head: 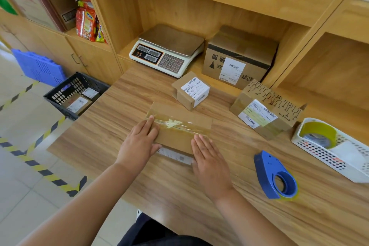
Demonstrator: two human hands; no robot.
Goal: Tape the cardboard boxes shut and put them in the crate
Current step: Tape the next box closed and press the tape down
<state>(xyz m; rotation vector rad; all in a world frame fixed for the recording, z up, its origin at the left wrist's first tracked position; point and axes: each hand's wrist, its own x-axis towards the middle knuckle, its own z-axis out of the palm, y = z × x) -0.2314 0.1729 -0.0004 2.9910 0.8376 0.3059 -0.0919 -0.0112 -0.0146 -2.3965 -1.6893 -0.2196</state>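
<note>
Pressing flat with left hand point(139, 142) and right hand point(209, 158), fingers straight, gripping nothing; smoothing tape point(179, 124) onto cardboard box point(175, 139). Sealing step, seemingly. Next: grasp box, carry into crate point(60, 98).

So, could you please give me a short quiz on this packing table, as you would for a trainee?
1. True or false: the right hand holds the blue tape dispenser.
2. Where is the black crate? A on the table; B on the floor; C on a shelf.
3. Fill in: the left hand and right hand press a flat box with clear ____ across its top.
Key: 1 false; 2 B; 3 tape.
</note>
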